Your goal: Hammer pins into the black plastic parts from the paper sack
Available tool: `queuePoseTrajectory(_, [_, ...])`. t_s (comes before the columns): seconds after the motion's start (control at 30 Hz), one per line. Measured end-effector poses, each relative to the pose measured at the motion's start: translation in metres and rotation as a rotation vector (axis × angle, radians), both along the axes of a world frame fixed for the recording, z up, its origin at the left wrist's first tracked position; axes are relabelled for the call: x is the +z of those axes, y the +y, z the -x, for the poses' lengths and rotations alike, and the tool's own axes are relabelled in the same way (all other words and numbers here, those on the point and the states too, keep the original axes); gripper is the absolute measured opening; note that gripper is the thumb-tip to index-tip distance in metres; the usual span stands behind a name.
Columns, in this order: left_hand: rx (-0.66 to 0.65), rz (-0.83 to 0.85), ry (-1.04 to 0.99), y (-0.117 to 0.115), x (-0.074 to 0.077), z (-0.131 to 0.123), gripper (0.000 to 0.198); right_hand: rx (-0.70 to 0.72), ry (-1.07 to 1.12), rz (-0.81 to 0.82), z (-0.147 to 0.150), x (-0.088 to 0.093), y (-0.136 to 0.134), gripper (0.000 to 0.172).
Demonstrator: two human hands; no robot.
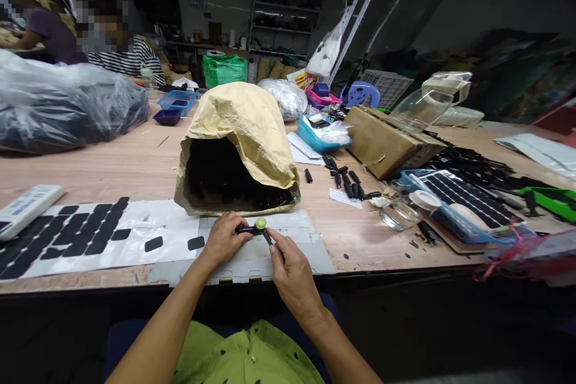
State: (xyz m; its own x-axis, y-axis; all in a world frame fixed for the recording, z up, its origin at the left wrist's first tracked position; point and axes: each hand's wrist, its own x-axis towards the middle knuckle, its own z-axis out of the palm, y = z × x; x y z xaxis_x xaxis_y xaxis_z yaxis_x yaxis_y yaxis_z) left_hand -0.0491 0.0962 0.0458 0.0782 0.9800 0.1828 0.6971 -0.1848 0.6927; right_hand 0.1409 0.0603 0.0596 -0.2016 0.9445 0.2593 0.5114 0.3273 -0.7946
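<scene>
My left hand [225, 239] is closed, pinching a small black part [245, 230] just in front of the bag's mouth. At that part's right end is a round yellow-green piece [260, 224]. My right hand [293, 273] is closed around a slim dark tool with a silvery section [269, 236], its tip close to the yellow-green piece; I cannot tell whether they touch. Both hands are over a grey sheet [297, 252] at the table's front edge. A large tan paper bag [252, 114] lies on its side behind them, its dark opening facing me, contents hard to make out.
White backing sheets [175, 228] with black rounded pads lie left, beside a white device [29, 207]. Several black parts [346, 183], a glass jar [398, 215], a cardboard box [382, 141] and a blue basket [486, 228] are right. Two people sit far left behind a large plastic bag [67, 102].
</scene>
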Motion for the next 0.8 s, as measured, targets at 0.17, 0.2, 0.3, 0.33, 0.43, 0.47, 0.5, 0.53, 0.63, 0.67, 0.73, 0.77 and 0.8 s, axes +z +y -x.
queuePoseTrajectory(0.17, [0.005,0.006,-0.006,0.000,0.000,-0.001,0.007,-0.031,-0.011,-0.033,0.003,-0.001,0.002,0.038])
queuePoseTrajectory(0.2, [0.004,0.008,-0.011,0.000,0.000,-0.001,0.007,-0.031,-0.006,-0.046,0.005,0.000,0.002,0.038])
queuePoseTrajectory(0.3, [0.004,0.018,-0.016,0.000,0.002,-0.001,0.005,0.011,0.001,-0.053,0.012,0.002,0.001,0.038])
queuePoseTrajectory(0.33, [0.003,0.025,-0.013,0.000,0.002,-0.001,0.004,0.033,0.001,-0.037,0.014,0.002,0.000,0.038])
queuePoseTrajectory(0.43, [0.001,0.032,-0.019,-0.001,0.004,-0.001,0.004,0.069,0.009,0.016,0.013,0.002,0.000,0.037])
queuePoseTrajectory(0.47, [0.002,0.028,-0.025,-0.001,0.004,-0.001,0.004,0.050,0.015,0.019,0.009,0.003,0.002,0.037])
queuePoseTrajectory(0.5, [0.003,0.022,-0.029,-0.001,0.004,-0.001,0.005,0.012,0.019,0.009,0.004,0.004,0.004,0.036])
queuePoseTrajectory(0.53, [0.005,0.020,-0.030,-0.001,0.004,-0.001,0.006,-0.045,0.017,-0.010,-0.003,0.005,0.008,0.036])
queuePoseTrajectory(0.63, [0.010,0.037,0.000,-0.001,0.004,-0.001,0.009,-0.304,-0.062,-0.095,-0.032,0.006,0.028,0.037])
queuePoseTrajectory(0.67, [0.011,0.040,0.013,-0.001,0.004,-0.001,0.010,-0.422,-0.124,-0.103,-0.043,0.005,0.038,0.038])
queuePoseTrajectory(0.73, [0.008,0.036,0.036,-0.001,0.004,-0.001,0.010,-0.606,-0.265,-0.075,-0.062,0.001,0.059,0.040])
queuePoseTrajectory(0.77, [0.006,0.033,0.042,-0.001,0.004,-0.001,0.010,-0.646,-0.337,-0.036,-0.070,-0.002,0.070,0.040])
queuePoseTrajectory(0.8, [0.003,0.032,0.045,-0.001,0.005,-0.001,0.009,-0.667,-0.408,0.013,-0.076,-0.005,0.080,0.040])
